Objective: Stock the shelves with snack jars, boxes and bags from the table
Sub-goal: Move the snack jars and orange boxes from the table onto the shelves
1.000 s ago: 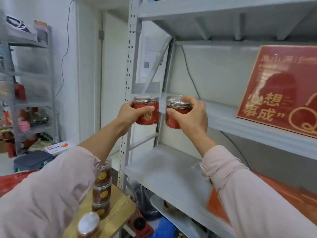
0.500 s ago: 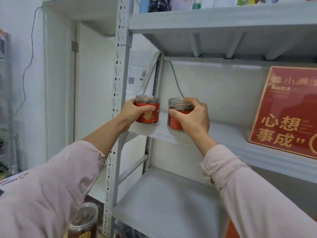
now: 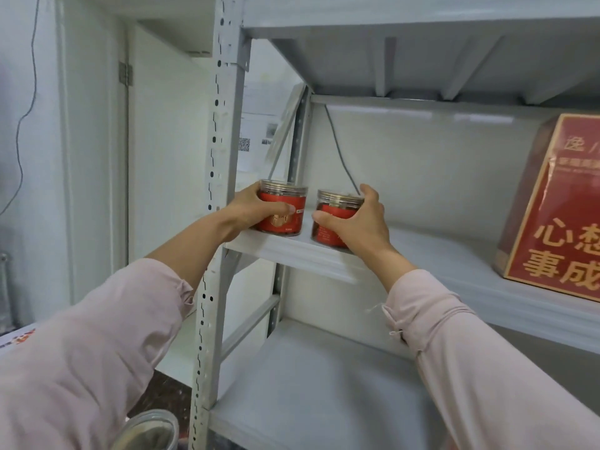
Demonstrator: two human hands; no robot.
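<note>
Two clear snack jars with red labels stand side by side at the left end of a grey metal shelf [image 3: 292,251]. My left hand [image 3: 256,211] grips the left jar [image 3: 283,207] round its side, thumb across the label. My right hand [image 3: 357,222] grips the right jar [image 3: 334,209], fingers over the far side and thumb on the front. Both jars rest upright on the shelf board, a small gap between them.
A large red box with gold characters [image 3: 558,216] stands at the right of the same shelf. The perforated shelf upright [image 3: 214,190] runs past my left wrist. A lower shelf board [image 3: 308,384] lies below. A jar lid [image 3: 146,430] shows at the bottom left.
Both hands have carried the jars forward and down onto the shelf board. The view has moved closer to the shelf and turned right.
</note>
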